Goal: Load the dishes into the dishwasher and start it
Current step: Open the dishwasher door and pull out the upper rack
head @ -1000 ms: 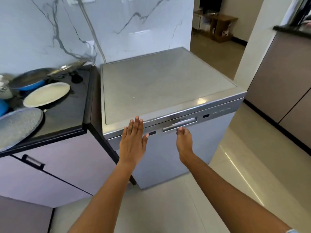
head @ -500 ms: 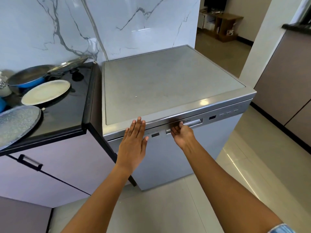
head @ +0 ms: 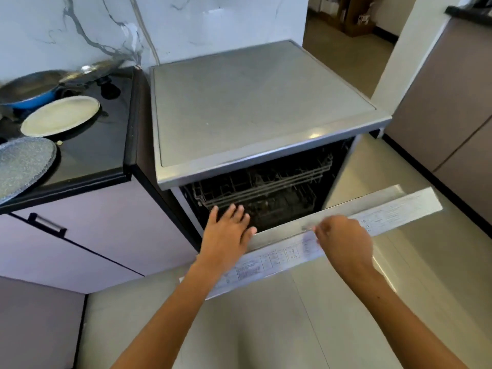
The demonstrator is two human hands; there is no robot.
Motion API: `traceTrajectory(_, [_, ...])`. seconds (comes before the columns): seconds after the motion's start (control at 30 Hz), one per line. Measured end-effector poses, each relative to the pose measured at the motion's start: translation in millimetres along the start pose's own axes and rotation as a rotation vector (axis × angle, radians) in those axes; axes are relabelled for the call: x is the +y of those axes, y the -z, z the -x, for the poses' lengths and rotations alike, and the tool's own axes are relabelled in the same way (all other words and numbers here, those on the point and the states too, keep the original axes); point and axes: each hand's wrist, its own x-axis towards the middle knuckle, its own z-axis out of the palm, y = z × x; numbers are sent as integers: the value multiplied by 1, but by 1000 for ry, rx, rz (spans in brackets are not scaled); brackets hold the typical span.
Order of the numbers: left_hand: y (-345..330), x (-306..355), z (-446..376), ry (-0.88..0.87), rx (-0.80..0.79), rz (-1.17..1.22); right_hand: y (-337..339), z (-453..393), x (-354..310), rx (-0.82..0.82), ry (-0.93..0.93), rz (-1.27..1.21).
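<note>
The silver dishwasher (head: 255, 107) stands against the marble wall with its door (head: 386, 209) swung partly down toward me. Inside, the dark wire rack (head: 266, 187) shows. My right hand (head: 343, 241) grips the door's top edge with curled fingers. My left hand (head: 226, 233) hovers flat, fingers straight, at the door's left end in front of the opening. On the black counter at the left lie a cream plate (head: 61, 115), a speckled grey plate (head: 21, 166) and a blue pan (head: 29, 91) with a glass lid (head: 90, 70) leaning on it.
A black counter (head: 87, 155) over pale cabinets with a bar handle (head: 48, 225) sits left of the dishwasher. Brown cabinets (head: 452, 102) line the right side. Pale tiled floor (head: 266, 315) lies below, with a doorway to another room at the back right.
The dishwasher door was closed; my right hand took its handle and has pulled it down and open, exposing the rack. My left hand came off the front panel.
</note>
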Motion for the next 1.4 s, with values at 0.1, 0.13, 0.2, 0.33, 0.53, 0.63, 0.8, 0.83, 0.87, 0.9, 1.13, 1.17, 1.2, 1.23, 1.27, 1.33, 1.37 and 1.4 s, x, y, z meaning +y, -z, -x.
traceTrajectory(0.1, [-26,35,30,-46,-159,30,-18,17,-1,208,537,156])
traceTrajectory(0.13, [-35,42,39,-42,-171,60,-31,22,3,80,636,251])
traceTrajectory(0.2, [-51,52,54,-34,-183,90,-51,35,18,-230,594,407])
traceTrajectory(0.33, [-79,76,91,-61,-227,201,-74,70,46,-329,532,517])
traceTrajectory(0.53, [-141,125,153,-129,-316,298,-118,128,104,-488,517,592])
traceTrajectory(0.63, [-182,149,180,-115,-447,319,-155,158,141,-591,483,600])
traceTrajectory(0.8, [-259,178,211,-136,-616,273,-222,193,184,-635,424,596])
traceTrajectory(0.83, [-275,182,215,-136,-633,281,-239,198,196,-609,419,579])
traceTrajectory(0.87, [-288,186,218,-134,-650,272,-255,204,210,-570,427,554])
traceTrajectory(0.9, [-304,190,221,-137,-663,263,-275,210,225,-569,395,520])
traceTrajectory(1.13, [-398,215,233,-96,-765,248,-365,232,275,-587,341,473])
traceTrajectory(1.17, [-405,215,232,-97,-777,243,-369,231,276,-574,327,473])
traceTrajectory(1.2, [-414,216,232,-102,-792,241,-377,233,279,-556,328,471])
traceTrajectory(1.23, [-422,217,232,-104,-811,245,-386,234,284,-591,344,499])
traceTrajectory(1.27, [-429,218,233,-107,-824,250,-392,234,287,-634,350,543])
traceTrajectory(1.33, [-435,218,233,-117,-824,241,-398,234,291,-671,324,554])
traceTrajectory(1.37, [-435,218,234,-122,-816,227,-399,235,291,-664,315,539])
traceTrajectory(1.4, [-431,217,234,-126,-802,213,-398,235,289,-676,299,528])
